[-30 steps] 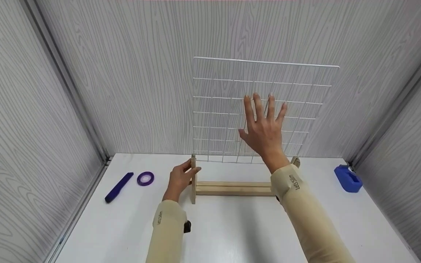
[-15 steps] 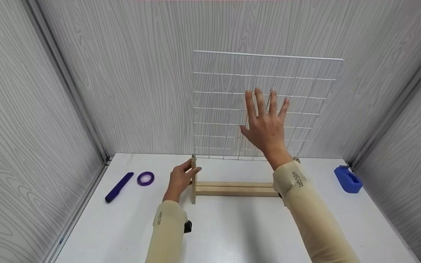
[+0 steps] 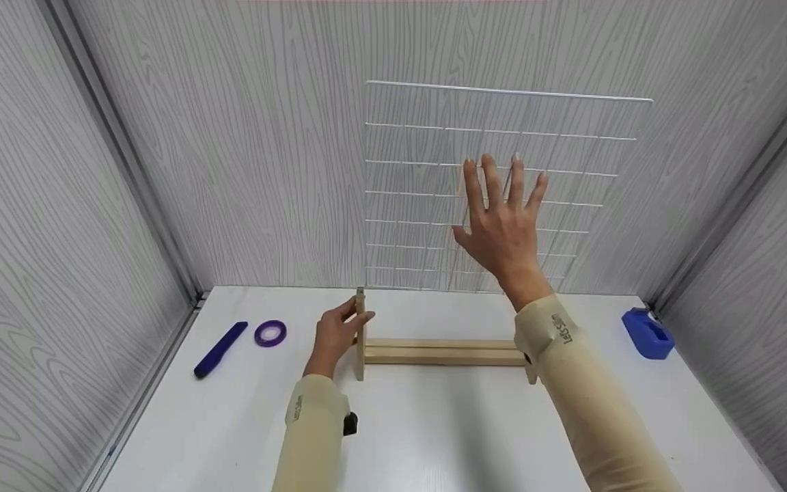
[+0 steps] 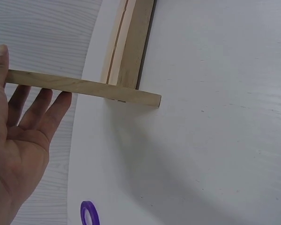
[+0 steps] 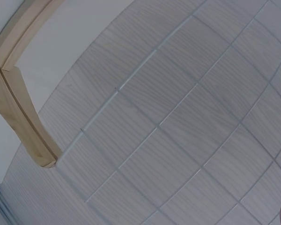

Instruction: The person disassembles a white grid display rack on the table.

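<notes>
My left hand [image 3: 334, 335] pinches the left upright [image 3: 361, 369] of a wooden stand between thumb and fingers, near its back end. In the left wrist view the thumb lies on one face of the upright [image 4: 98, 89] and the fingers on the other. A crossbar [image 3: 445, 355] joins it to the right upright [image 5: 25, 119], mostly hidden by my sleeve in the head view. Fingers straight and spread, my right hand [image 3: 505, 236] carries a white wire grid panel [image 3: 509, 91]. The panel's lower edge shows just above the stand's back ends, close before the back wall.
A dark purple flat stick-like tool [image 3: 221, 350] and a purple ring [image 3: 270, 333], like a roll of tape, lie on the left of the white table [image 3: 407, 437]. At the right edge stands a blue tape dispenser [image 3: 647, 335]. Grey wood-patterned walls [image 3: 264, 137] enclose the table.
The wire grid panel has risen along with my right hand, drifting slightly right. My left hand keeps its hold on the upright, and the stand stays in place.
</notes>
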{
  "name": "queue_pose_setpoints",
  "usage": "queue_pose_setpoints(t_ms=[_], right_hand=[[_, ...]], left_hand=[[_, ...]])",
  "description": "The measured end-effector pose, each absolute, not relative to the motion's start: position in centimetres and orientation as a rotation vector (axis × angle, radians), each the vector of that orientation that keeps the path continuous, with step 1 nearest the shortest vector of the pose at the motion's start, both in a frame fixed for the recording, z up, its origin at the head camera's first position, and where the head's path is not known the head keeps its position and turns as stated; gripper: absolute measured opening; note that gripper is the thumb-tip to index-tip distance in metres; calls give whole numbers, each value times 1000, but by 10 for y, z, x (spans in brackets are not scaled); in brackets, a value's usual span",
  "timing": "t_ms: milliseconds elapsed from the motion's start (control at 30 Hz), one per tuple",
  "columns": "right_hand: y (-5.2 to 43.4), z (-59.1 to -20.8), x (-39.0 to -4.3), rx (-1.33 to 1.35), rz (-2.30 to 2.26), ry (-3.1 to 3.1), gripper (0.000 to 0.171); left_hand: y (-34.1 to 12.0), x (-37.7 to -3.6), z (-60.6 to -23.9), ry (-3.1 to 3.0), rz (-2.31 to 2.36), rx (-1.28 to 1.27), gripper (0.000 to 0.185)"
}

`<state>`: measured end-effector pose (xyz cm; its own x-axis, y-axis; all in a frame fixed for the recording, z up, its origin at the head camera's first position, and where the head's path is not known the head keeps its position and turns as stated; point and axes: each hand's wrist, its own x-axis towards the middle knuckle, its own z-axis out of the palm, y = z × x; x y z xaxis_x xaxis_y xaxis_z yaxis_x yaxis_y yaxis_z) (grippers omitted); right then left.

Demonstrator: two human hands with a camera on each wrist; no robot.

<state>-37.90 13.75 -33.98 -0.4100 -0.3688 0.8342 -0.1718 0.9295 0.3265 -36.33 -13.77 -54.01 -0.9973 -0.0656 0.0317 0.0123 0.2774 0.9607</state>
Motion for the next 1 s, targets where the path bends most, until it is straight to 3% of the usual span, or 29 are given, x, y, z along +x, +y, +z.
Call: queue_pose_setpoints(t_ms=[1000], right_hand=[[146, -338, -378, 371, -233, -2025, 114]], left_hand=[[-151, -362, -546, -2412, -1835, 113, 69]])
